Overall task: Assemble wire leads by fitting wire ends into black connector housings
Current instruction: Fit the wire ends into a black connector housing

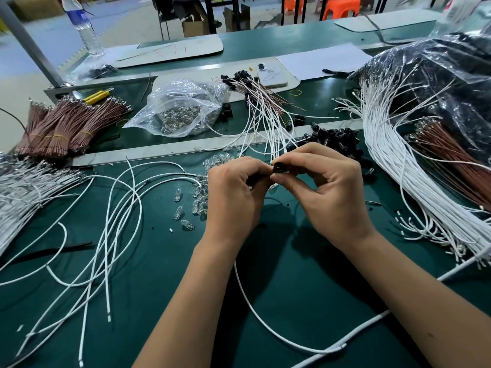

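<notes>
While pinched: housing [279, 168], both hands [287, 189]

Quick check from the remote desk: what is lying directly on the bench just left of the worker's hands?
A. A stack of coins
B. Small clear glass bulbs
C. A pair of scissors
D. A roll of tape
B: loose small clear glass bulbs lie scattered on the green bench mat just left of the left hand, while the right hand pinches a black connector housing.
</notes>
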Motion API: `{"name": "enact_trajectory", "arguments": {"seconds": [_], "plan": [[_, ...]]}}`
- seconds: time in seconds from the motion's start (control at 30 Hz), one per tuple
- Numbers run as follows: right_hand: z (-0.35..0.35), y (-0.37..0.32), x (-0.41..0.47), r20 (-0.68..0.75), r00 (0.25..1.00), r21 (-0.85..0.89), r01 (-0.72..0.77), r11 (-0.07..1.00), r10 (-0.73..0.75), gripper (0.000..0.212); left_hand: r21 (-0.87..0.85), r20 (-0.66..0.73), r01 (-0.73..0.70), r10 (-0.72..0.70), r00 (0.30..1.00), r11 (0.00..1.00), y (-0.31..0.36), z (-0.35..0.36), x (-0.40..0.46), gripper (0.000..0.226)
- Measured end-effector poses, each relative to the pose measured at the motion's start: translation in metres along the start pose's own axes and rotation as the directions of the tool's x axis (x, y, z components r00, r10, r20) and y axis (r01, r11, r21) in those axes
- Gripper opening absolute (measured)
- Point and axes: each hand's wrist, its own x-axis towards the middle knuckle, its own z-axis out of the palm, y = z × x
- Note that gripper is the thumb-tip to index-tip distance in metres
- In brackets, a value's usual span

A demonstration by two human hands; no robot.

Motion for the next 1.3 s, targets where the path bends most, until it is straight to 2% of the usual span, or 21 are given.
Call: {"name": "enact_trajectory", "arguments": {"seconds": [0.47, 0.77, 1.3], "plan": [[-0.0007, 0.0001, -0.0003, 0.007, 1.0, -0.026, 0.018, 1.0, -0.018, 0.017, -0.062, 0.02, -0.003, 0.004, 1.0, 0.998, 0.0021, -0.0022, 0.0013, 0.005], [-0.0006, 0.0011, -0.0001, 0.004, 1.0, -0.023, 0.027, 0.999, -0.027, 0.017, -0.025, 0.016, -0.026, 0.026, 1.0, 0.999, 0.0037, -0.0026, 0.002, 0.003], [0.0003, -0.0072, -0.0025, -0.064, 0.996, -0.057, 0.05, 0.997, -0.054, 0.016, -0.054, -0.012, 0.006, -0.007, 1.0, 0.999, 0.0068, 0.0034, 0.0004, 0.016]]}}
